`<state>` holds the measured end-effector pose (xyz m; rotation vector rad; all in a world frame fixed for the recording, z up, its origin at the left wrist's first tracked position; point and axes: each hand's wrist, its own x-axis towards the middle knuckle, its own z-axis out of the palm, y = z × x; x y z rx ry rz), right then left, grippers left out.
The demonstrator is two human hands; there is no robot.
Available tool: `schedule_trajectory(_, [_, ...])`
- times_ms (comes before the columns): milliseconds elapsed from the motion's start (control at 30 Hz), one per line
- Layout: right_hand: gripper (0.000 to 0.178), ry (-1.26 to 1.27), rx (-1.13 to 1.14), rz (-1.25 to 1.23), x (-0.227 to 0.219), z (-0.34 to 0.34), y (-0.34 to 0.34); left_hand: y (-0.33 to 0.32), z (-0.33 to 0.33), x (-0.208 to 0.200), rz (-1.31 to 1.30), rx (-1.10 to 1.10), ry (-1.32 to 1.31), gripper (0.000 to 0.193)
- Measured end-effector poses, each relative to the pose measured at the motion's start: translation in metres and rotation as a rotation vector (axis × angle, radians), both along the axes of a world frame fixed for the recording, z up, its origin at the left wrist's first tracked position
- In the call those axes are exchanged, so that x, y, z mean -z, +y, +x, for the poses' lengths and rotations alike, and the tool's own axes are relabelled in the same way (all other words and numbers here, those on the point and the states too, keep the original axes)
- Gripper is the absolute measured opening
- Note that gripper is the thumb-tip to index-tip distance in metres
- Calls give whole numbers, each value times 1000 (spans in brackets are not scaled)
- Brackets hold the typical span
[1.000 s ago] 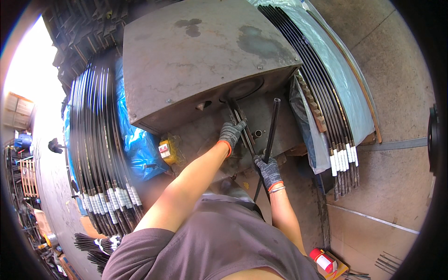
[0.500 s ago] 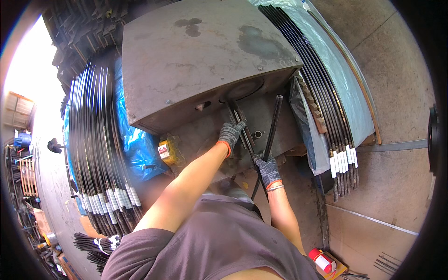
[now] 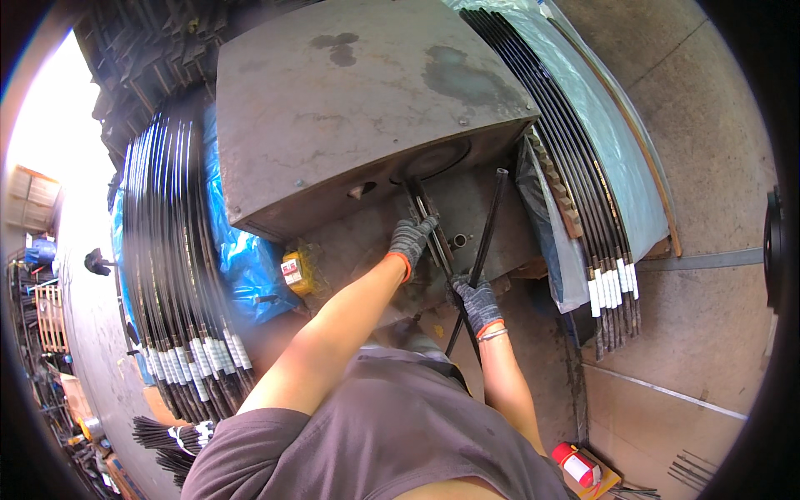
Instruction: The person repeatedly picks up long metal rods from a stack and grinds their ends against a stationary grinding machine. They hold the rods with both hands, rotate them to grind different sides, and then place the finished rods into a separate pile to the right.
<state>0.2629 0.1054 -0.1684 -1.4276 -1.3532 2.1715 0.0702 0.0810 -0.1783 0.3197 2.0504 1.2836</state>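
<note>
A dark grey knitted glove with an orange cuff covers my left hand (image 3: pixel 412 238). Its fingers are closed around a narrow metal bar (image 3: pixel 432 225) just below the round opening (image 3: pixel 431 162) in the front of a grey steel box (image 3: pixel 358 92). Lower and to the right, my right hand (image 3: pixel 477 305), gloved alike, is closed on a long black rod (image 3: pixel 447 265) that runs up toward the opening. A second dark tube (image 3: pixel 492 218) leans at a slant by the right hand, its open end up; whether the hand touches it I cannot tell.
Many black rods with white-wrapped ends (image 3: pixel 171 250) lie on blue plastic (image 3: pixel 242 267) at left. More rods (image 3: pixel 575 158) lie at right beside a notched wooden strip (image 3: pixel 554 187). A yellow object (image 3: pixel 304 273) and a short pipe stub (image 3: pixel 459 241) are near; a red cylinder (image 3: pixel 575 463) stands lower right.
The slanting dark tube leans slightly more to the right at its top. Both hands keep nearly the same place and hold.
</note>
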Motion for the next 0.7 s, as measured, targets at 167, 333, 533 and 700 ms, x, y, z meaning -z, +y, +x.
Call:
schedule_trajectory(167, [9, -33, 2, 177, 12, 0, 0, 3, -6, 19, 1, 53, -21, 42])
schedule_trajectory(333, [15, -96, -23, 235, 8, -2, 1, 2, 0, -1, -18, -7, -33, 43])
schedule_trajectory(533, [17, -129, -19, 271, 1, -6, -2, 1, -1, 7, -9, -18, -33, 45])
schedule_trajectory(700, [17, -121, 21, 216, 1, -8, -4, 0, -1, 3, -8, -33, -35, 47])
